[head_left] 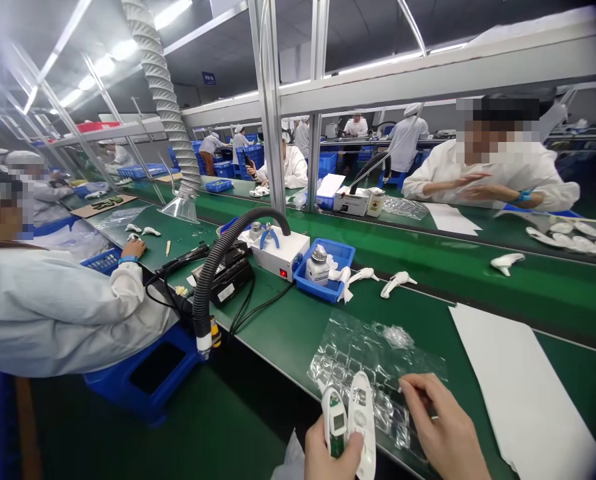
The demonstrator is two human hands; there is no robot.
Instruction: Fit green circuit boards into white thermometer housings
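My left hand is closed round two white plastic shell pieces, held side by side near the table's front edge. The left device half shows a green circuit board and a small grey display. Beside it, the other white shell half has a rectangular opening, and my thumb presses on it. My right hand is pinched, thumb against forefinger, over the clear plastic sheet; a tiny pale bit shows at the fingertips, too small to name. The sheet has rows of clear pockets.
White paper sheets lie at the right. Ahead are a blue tray with a bottle, white device parts, and a white box with a black hose. A person sits at the left; another works across the green belt.
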